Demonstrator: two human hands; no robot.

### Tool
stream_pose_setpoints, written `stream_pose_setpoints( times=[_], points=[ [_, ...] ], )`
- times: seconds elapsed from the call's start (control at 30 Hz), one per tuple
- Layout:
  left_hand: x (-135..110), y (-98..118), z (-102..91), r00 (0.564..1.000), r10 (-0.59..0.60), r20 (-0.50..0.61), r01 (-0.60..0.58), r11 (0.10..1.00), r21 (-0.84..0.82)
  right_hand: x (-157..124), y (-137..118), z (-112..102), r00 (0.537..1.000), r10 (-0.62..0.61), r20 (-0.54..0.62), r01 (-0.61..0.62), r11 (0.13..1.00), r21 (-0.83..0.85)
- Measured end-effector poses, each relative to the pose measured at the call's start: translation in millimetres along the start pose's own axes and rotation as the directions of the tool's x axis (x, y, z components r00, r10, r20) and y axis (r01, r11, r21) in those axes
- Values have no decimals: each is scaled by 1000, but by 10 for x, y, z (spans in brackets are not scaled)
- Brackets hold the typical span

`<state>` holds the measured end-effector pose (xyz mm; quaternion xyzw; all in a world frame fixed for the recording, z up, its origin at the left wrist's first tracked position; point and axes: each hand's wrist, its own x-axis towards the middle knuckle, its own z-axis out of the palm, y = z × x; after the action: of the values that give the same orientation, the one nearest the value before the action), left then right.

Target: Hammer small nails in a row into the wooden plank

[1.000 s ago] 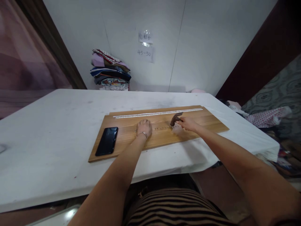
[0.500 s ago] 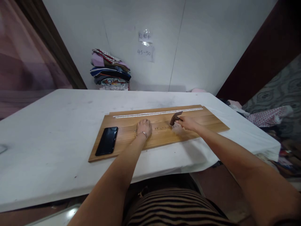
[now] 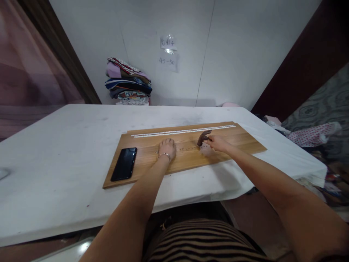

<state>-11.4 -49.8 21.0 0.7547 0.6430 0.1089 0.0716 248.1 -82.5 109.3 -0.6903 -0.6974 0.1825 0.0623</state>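
Note:
A long wooden board (image 3: 234, 140) lies on the white table (image 3: 68, 145). My right hand (image 3: 218, 142) is closed round the handle of a dark hammer (image 3: 204, 137), whose head rests low over a row of small nails (image 3: 187, 149) in the board. My left hand (image 3: 167, 148), with a bracelet at the wrist, rests curled on the board left of the nail row; loose nails lie by its fingers. A white ruler strip (image 3: 182, 131) runs along the board's far edge.
A black phone (image 3: 124, 163) lies on the board's left end. Folded cloths (image 3: 128, 82) are stacked against the far wall under two paper notes (image 3: 168, 52). More fabric (image 3: 313, 136) is piled to the right of the table.

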Motion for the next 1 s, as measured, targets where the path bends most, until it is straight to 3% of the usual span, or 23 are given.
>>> stream_pose_setpoints(
  times=[0.77,1.0],
  points=[
    [0,3,-2,1000,-4,1,4,1000,-1,32,95,90,995,8,97,-19,994,111],
    [6,3,-4,1000,0,-3,0,1000,-8,63,69,90,997,27,73,-33,996,84]
  ],
)
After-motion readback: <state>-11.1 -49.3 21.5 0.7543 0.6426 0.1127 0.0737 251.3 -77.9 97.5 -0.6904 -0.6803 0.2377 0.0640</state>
